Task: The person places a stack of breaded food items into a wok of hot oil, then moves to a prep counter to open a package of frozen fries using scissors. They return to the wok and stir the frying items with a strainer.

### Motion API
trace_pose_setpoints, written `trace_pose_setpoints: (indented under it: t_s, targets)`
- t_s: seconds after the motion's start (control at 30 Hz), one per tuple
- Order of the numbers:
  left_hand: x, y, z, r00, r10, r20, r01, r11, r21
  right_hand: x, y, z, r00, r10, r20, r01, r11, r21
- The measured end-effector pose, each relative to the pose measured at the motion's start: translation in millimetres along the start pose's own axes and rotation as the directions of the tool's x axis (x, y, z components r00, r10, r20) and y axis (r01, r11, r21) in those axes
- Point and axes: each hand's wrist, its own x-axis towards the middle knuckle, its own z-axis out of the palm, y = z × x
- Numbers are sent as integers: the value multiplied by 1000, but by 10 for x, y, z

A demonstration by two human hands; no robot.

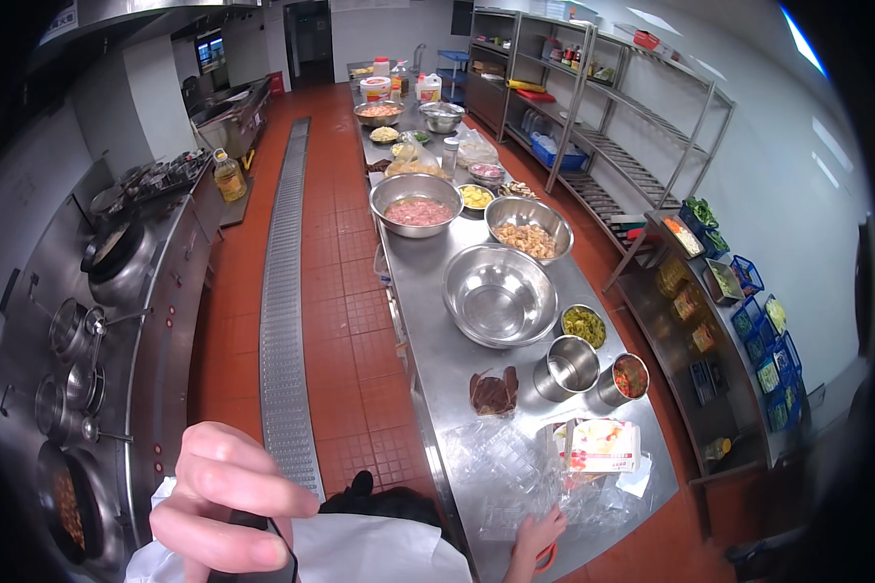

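Observation:
My left hand (226,492) is raised close to the camera at the lower left, its fingers curled. A dark edge shows below the fingers; whether they grip it is unclear. At the table's near end my right hand (539,533) reaches to crumpled clear plastic packaging (507,470); its grip cannot be made out. Beside its wrist lies a red-orange loop handle (547,560), perhaps of scissors. A printed white carton (604,446) rests beyond the plastic. Farther up are a dark brown piece of food (494,391) on plastic and an empty steel pot (567,368).
On the steel table (437,328) stand a large empty bowl (500,295), a bowl of raw meat (417,206) and a pot of chopped peppers (625,379). Woks (80,503) line the left-hand range. A floor grate (284,306) runs between; shelving (627,131) stands right.

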Motion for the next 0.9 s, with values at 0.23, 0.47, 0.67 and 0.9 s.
trace_pose_setpoints:
  t_s: [0.23,0.47,0.67,0.9]
  targets:
    - [29,2,-173,997,73,9,-72,995,-66,-91,-125,-51,999,1,47,-1,1000,4]
    - [36,-71,-269,987,160,19,-159,985,-63,-138,-145,-32,1000,-10,0,10,998,-63]
    - [18,-121,-328,995,97,22,-94,992,-89,-183,-118,3,997,41,60,-41,999,-5]
    - [31,-218,-415,995,96,-12,-96,989,-115,-241,-183,-27,992,72,99,-75,997,24]
